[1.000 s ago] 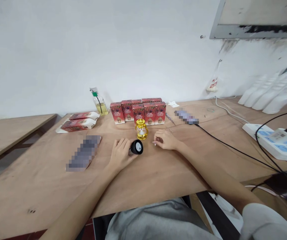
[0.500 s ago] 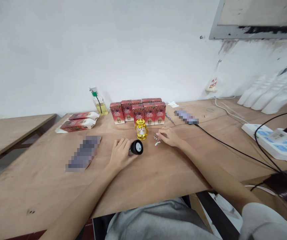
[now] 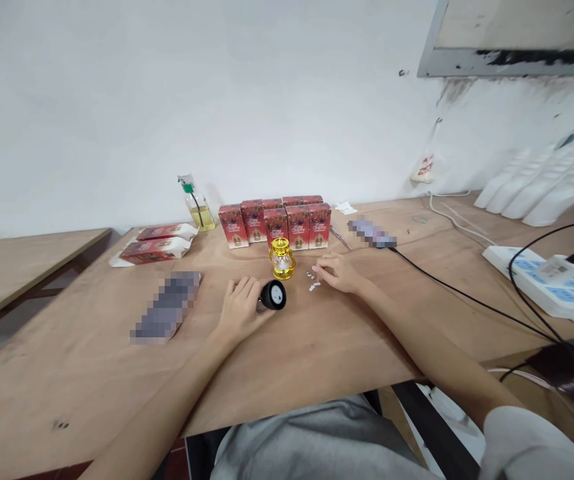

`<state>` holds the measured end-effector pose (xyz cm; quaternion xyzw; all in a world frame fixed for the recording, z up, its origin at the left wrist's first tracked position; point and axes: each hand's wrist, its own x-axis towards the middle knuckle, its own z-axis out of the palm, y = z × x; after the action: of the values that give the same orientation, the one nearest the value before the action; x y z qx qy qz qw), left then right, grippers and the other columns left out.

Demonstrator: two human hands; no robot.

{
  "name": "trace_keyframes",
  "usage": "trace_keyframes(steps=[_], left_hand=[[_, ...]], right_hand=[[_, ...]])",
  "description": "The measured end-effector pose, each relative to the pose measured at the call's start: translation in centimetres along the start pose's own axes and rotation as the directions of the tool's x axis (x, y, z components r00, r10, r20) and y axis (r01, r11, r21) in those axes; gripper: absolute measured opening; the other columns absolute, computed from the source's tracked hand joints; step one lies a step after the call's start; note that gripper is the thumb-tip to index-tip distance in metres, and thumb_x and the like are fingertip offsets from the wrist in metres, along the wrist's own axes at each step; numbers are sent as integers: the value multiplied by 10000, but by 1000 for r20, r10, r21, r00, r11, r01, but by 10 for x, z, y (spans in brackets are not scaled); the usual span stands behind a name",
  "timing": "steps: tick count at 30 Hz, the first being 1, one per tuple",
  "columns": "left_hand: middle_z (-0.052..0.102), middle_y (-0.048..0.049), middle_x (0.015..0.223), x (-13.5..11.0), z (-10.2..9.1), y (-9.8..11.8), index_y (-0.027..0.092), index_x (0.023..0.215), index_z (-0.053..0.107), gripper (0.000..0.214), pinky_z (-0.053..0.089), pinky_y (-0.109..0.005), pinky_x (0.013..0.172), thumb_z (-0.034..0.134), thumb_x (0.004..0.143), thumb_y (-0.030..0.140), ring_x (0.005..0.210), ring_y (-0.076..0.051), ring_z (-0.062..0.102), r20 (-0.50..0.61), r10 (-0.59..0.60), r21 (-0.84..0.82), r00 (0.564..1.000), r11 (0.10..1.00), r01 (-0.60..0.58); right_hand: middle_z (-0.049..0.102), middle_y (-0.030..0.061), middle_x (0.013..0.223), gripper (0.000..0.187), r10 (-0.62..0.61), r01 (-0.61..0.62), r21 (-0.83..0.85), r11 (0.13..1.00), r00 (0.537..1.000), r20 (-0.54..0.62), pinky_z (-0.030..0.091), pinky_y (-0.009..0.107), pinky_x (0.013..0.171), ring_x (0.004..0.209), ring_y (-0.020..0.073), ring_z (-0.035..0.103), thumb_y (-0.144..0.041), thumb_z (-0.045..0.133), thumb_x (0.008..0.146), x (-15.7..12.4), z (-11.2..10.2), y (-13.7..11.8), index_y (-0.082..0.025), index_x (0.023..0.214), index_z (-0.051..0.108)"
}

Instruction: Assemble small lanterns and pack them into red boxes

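My left hand (image 3: 241,309) rests on the wooden table (image 3: 287,360), fingers wrapped round a small black round part (image 3: 273,295) with a white face turned toward me. Just behind that part stands a little gold lantern (image 3: 283,259). My right hand (image 3: 335,272) lies on the table to the lantern's right, fingers drawn together and pressed down. A few tiny white bits (image 3: 313,283) lie at its fingertips. I cannot make out whether it holds one of them.
A row of red boxes (image 3: 277,224) stands behind the lantern, an oil bottle (image 3: 197,208) to their left. Two wrapped red packs (image 3: 155,244) lie at far left. A screwdriver (image 3: 339,237), a black cable (image 3: 467,297) and a white power strip (image 3: 547,283) sit to the right.
My right hand moved a little forward and right, leaving the tiny white bits on the table. My left hand has kept still on the black part.
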<state>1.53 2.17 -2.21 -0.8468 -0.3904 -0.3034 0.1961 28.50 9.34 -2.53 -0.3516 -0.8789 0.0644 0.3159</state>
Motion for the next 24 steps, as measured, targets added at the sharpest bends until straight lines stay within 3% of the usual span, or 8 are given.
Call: trace_keyframes(steps=[7, 14, 18, 21, 24], left_hand=[[647, -62, 861, 0, 0, 0, 158, 1058, 533, 314, 318, -331, 693, 557, 833, 375, 799, -220, 573, 17, -6, -3, 1000, 1000, 6], [651, -66, 876, 0, 0, 0, 162, 1064, 527, 319, 316, -335, 695, 548, 842, 389, 812, -225, 578, 12, -1, -2, 1000, 1000, 1], [645, -61, 858, 0, -1, 1, 157, 1057, 523, 316, 314, -332, 690, 546, 846, 391, 796, -221, 571, 0, 17, -1, 1000, 1000, -17], [643, -62, 852, 0, 0, 2, 148, 1051, 527, 316, 313, -329, 689, 549, 846, 387, 787, -218, 566, -11, 26, 2, 1000, 1000, -26], [649, -67, 865, 0, 0, 2, 149, 1061, 536, 322, 314, -332, 692, 552, 847, 390, 789, -218, 565, -1, 19, -1, 1000, 1000, -19]], right_hand=[[554, 17, 584, 360, -36, 36, -93, 995, 999, 5, 331, 289, 688, 615, 149, 487, -318, 399, 924, 0, 1, 4, -187, 623, 547], [560, 11, 584, 374, -2, 2, -52, 999, 1000, 4, 344, 291, 699, 589, 138, 481, -329, 400, 925, 0, -1, 3, -187, 609, 542], [594, 14, 615, 365, 74, -56, 154, 986, 991, -115, 371, 286, 675, 618, 138, 520, -349, 418, 929, 1, 0, -14, -190, 626, 547], [600, 1, 685, 259, 202, -100, 409, 907, 956, -213, 403, 268, 633, 629, 127, 531, -400, 545, 869, 2, 11, -42, -197, 710, 522], [587, -7, 764, 308, 196, -71, 542, 838, 965, -176, 436, 275, 658, 684, 131, 534, -428, 715, 728, 1, 27, -70, -214, 786, 501]])
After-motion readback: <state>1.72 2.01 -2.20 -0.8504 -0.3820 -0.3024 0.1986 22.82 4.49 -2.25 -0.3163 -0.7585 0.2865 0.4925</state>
